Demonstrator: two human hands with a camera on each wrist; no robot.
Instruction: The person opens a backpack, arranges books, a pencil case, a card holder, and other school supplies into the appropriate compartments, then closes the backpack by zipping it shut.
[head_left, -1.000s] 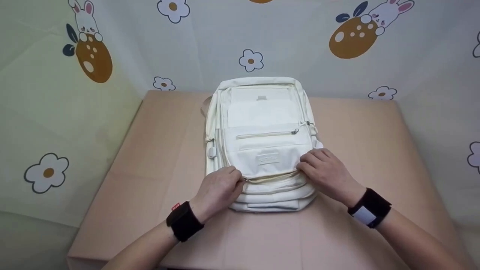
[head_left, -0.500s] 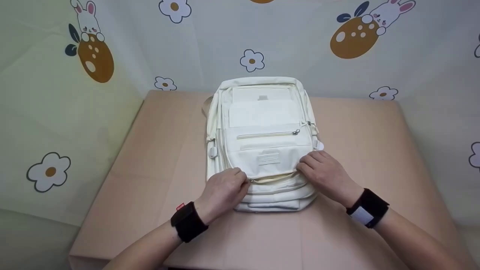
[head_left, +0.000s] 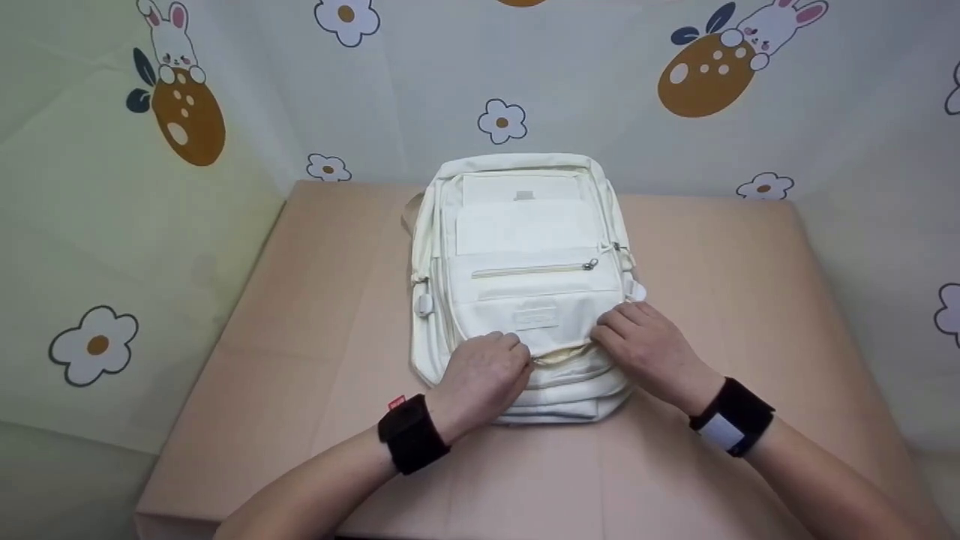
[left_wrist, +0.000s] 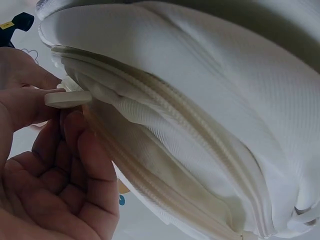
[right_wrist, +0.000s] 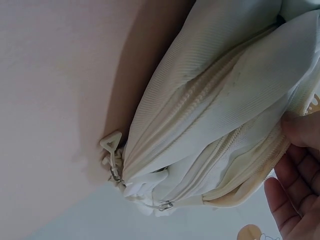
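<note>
A cream backpack (head_left: 529, 225) lies front side up on the table, its bottom toward the person. My left hand (head_left: 484, 379) is at the lower front pocket, and the left wrist view shows its thumb and finger pinching a pale zipper pull (left_wrist: 68, 99). Beside that hand the pocket's mouth gapes, with zipper teeth (left_wrist: 172, 102) along its rim. My right hand (head_left: 652, 349) grips the pocket's edge farther right; in the right wrist view its thumb (right_wrist: 302, 131) presses on the fabric rim. The left hand hides part of the zipper in the head view.
A peach cloth covers the table (head_left: 330, 270). Patterned curtains (head_left: 420, 97) rise behind it and at both sides. Higher on the backpack is a small zipper (head_left: 532, 270) with a metal pull. A cord toggle (right_wrist: 111, 142) hangs at the bag's side in the right wrist view.
My left hand has slid right along the pocket's zipper toward the right hand. The stretch between the two hands is shorter. The right hand has stayed nearly in place.
</note>
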